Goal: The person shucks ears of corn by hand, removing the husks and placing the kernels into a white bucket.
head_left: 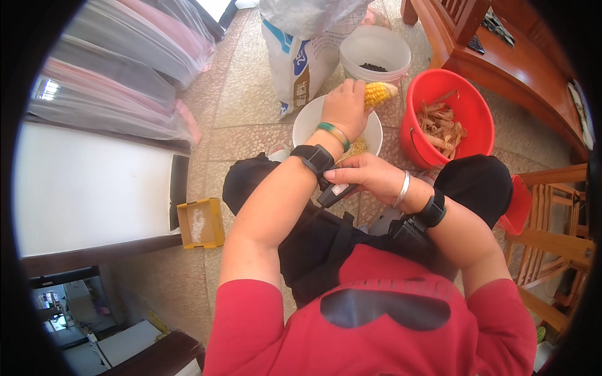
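My left hand is closed around a yellow corn cob, whose pale end sticks out past the fingers. Below it stands a white bowl, partly hidden by my forearm, with loose corn kernels inside. A black strap circles my left wrist and carries a small black device with a label. Thumb and fingers of my right hand pinch this device. On my right wrist is another black strap with a black unit.
A red bucket holding dry husks stands to the right. Behind the bowl are a white bucket with dark contents and a printed sack. A wooden bench borders the right; a yellow box lies left on the floor.
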